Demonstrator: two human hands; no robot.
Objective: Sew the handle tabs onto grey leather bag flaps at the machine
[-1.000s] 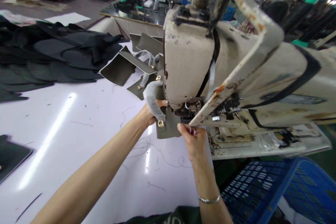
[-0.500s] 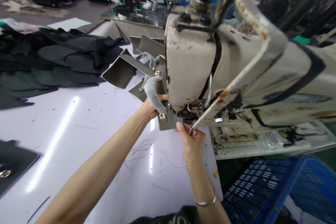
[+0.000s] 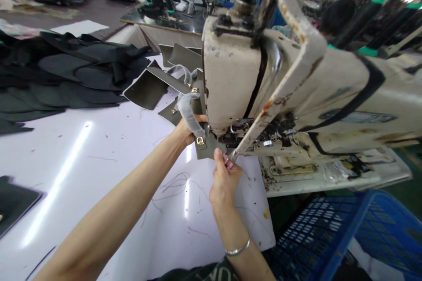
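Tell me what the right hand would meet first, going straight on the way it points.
Likely the olive panel, whose near edge the right hand may be touching; beyond it, the sewing machine, though depth there is unclear.

Silver bangle (image 3: 238, 250), dark green top (image 3: 201, 274), pale lettering (image 3: 223, 275)

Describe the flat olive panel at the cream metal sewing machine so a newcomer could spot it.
Find the cream metal sewing machine. At its head's lower left is the flat olive panel, bearing a curved, pale-wrapped handle. Unlike the olive pieces behind, it has the bare left hand on it and the bare right hand at its near edge.
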